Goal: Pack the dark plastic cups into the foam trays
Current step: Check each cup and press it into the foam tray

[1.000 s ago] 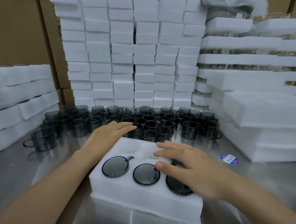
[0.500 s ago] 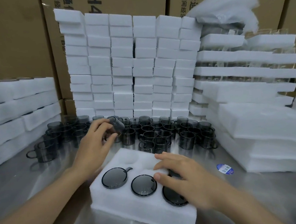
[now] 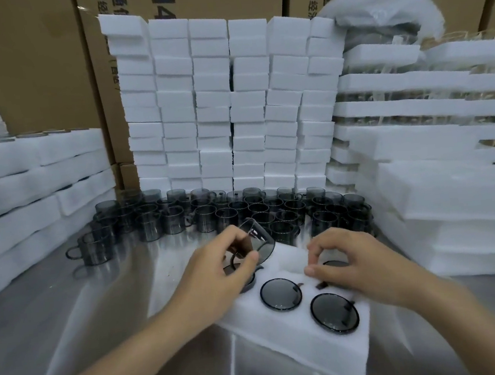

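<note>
Two dark cups (image 3: pixel 280 294) sat upside down in pockets of a white foam tray (image 3: pixel 301 354) by the near edge of the counter (image 3: pixel 70 310), with more partly hidden under the hands. The left hand (image 3: pixel 215 278) had its fingers curled round a tilted cup (image 3: pixel 262 242), held just above the tray's far-left part. The right hand (image 3: pixel 356 264) had bent fingers, tips on the foam; whether they pinched anything could not be told. Toward the far edge stood many loose cups (image 3: pixel 242 210), upright, with stacked foam blocks (image 3: pixel 225 98) and cardboard cartons (image 3: pixel 31 57) behind.
</note>
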